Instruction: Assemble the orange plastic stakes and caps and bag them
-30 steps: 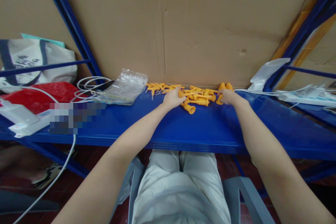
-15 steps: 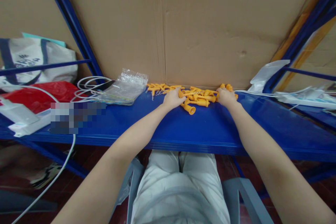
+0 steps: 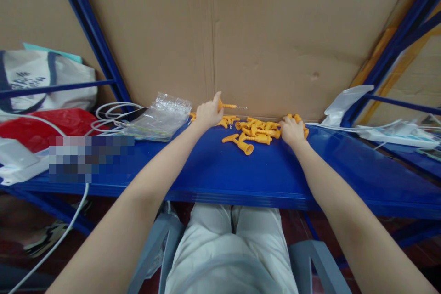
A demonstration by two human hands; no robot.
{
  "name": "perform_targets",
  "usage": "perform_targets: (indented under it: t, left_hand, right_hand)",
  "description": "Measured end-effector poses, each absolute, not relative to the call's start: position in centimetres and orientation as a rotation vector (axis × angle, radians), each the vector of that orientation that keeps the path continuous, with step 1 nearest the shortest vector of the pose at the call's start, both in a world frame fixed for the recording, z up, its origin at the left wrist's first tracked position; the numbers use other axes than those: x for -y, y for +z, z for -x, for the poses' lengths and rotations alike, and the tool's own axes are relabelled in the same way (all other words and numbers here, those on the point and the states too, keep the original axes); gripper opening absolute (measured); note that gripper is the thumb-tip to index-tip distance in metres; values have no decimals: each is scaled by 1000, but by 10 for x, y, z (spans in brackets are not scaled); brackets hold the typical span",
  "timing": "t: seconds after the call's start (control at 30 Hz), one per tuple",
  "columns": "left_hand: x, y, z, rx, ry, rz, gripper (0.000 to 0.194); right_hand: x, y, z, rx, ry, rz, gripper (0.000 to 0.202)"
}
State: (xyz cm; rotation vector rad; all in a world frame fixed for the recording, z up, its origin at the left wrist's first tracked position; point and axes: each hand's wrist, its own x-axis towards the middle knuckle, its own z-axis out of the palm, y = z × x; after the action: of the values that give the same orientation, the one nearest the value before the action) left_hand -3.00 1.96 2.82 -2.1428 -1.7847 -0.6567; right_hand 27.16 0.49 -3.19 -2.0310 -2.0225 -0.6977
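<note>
My left hand is closed on the handle end of a yellow corkscrew, lifted over the back of the blue table. Its ridged yellow shaft and thin metal spiral point right. Below it, partly hidden by the hand, lie yellow corkscrew handles with metal spirals. In the middle is a pile of yellow corkscrews and sleeves, and one piece with a bell-shaped sleeve lies nearest me. My right hand curls over yellow corkscrew parts at the pile's right end; its fingertips are partly hidden.
A clear plastic bag and coiled white cables lie to the left, with a red bag and a power strip beyond. Cardboard stands behind the blue table. Another power strip is at the right.
My left hand has risen from the pile and moved left, bringing up a corkscrew. My right hand stays at the pile's right end. The view has shifted slightly.
</note>
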Motion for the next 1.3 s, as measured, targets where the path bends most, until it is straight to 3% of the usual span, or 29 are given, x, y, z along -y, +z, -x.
perform_targets:
  t: [0.37, 0.67, 1.3]
  left_hand:
    - [-76, 35, 46, 1470, -2, 2251, 67]
    - [-105, 6, 25, 1447, -145, 2354, 65]
    - [-108, -11, 9, 2022, -328, 2334, 61]
  right_hand:
    - [-3, -30, -267, 2085, -649, 1913, 47]
    - [0, -26, -255, 2155, -497, 1848, 43]
    - [-13, -34, -254, 2245, -215, 1819, 33]
